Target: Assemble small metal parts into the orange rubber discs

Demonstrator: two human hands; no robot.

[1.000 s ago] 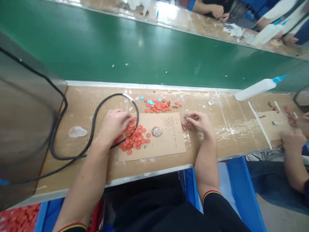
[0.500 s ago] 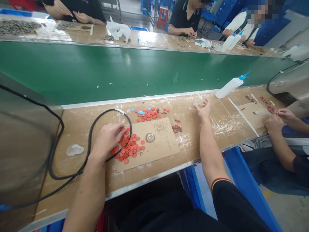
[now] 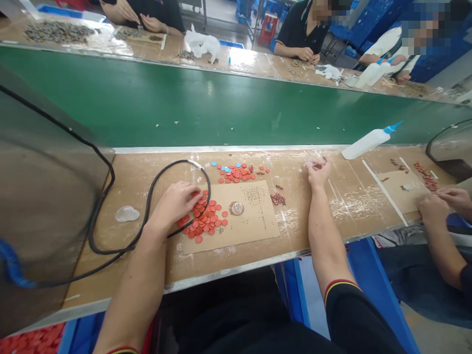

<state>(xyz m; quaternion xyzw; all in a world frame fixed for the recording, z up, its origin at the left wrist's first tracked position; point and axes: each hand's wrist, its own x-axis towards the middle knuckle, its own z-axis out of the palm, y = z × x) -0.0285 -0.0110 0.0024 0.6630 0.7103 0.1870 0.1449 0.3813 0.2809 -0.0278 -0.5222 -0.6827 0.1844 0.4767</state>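
Observation:
My left hand [image 3: 179,202] rests at the upper left of a pile of red discs [image 3: 206,220], its fingers drawn together at the pile's edge; what lies between the fingertips is hidden. Farther right, near the bench's far edge, my right hand [image 3: 320,171] has its fingers closed on a small clear plastic piece [image 3: 308,164], mostly covered by the fingers. Between the hands lies a cardboard sheet [image 3: 250,231] with a small round clear dish [image 3: 237,208] and many tiny metal bits [image 3: 254,194]. Small red-and-dark parts [image 3: 278,198] lie at its right edge.
A black cable [image 3: 149,196] loops around my left hand and over the discs. More red and blue discs [image 3: 236,173] lie behind the cardboard. A white bottle [image 3: 367,143] leans at right. A clear lid [image 3: 127,213] sits left. A co-worker's hands [image 3: 435,204] work at right. Beyond runs a green belt [image 3: 221,110].
The view has shifted, so the bench appears slightly farther right. My right hand's fingers have closed around the clear plastic piece. My left hand stays at the red discs.

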